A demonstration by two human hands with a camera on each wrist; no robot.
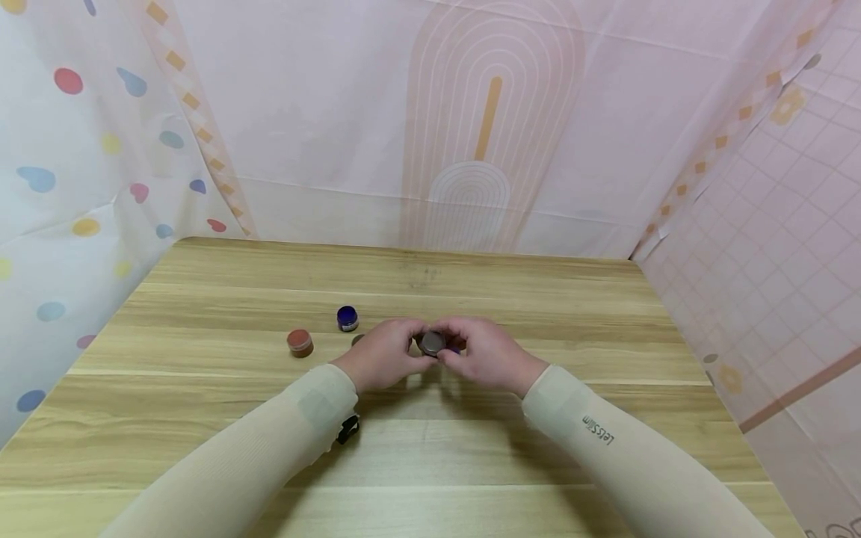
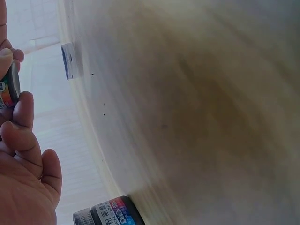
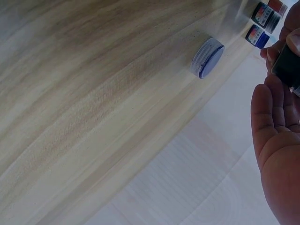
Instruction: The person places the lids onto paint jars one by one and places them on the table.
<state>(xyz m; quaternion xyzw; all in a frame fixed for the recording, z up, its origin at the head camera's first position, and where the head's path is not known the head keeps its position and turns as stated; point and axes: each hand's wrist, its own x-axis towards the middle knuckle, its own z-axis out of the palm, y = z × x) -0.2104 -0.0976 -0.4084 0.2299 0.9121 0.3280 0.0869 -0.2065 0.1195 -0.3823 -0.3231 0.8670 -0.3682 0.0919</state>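
Both hands meet over the middle of the wooden table around a small dark paint jar (image 1: 433,343). My left hand (image 1: 386,354) pinches it from the left between thumb and fingers, and my right hand (image 1: 489,354) grips it from the right. In the left wrist view the held jar (image 2: 8,89) shows a colourful label and a grey end. Its dark side shows in the right wrist view, partly covered by fingers. A clear, blue-tinged round lid (image 3: 208,57) lies on the table beyond the hands; in the head view my right hand mostly hides it.
Left of the hands stand a red-brown jar (image 1: 300,343) and a blue jar (image 1: 347,318). Another dark jar (image 2: 111,212) with a printed label sits close by my left hand, which mostly covers it in the head view. Patterned cloth (image 1: 323,134) hangs behind the table (image 1: 202,314).
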